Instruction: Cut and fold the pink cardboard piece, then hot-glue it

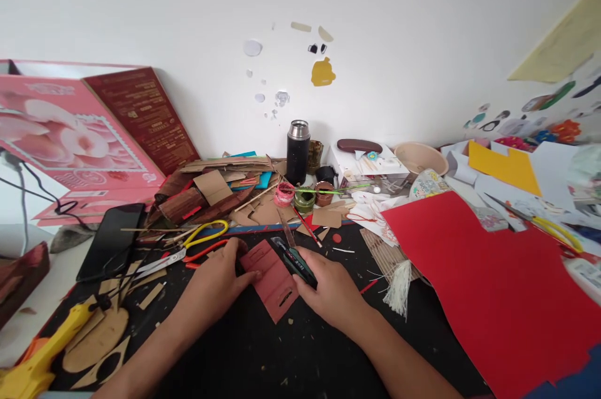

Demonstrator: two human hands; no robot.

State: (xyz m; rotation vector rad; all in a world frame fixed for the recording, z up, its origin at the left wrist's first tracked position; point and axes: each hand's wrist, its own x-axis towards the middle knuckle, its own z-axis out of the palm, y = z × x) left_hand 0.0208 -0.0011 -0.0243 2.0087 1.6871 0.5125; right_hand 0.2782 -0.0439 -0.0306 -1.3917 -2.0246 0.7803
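A reddish-brown piece of cardboard [269, 279] lies tilted in front of me, with a slot cut near its lower right end and marks near its upper end. My left hand [228, 278] pinches its left edge between thumb and fingers. In my right hand [323, 283] is a dark green utility knife [300, 264], its blade pointing up and left above the cardboard's right edge. Scissors with yellow and red handles [205, 234] lie just left of my left hand, blades toward the lower left.
Cardboard scraps [213, 188], paint jars [304, 201] and a black thermos [298, 151] line the back. A phone [113, 242] and yellow glue gun [61, 339] lie left. Red sheet [493, 280], white tassel [399, 289] and more scissors [539, 223] are right.
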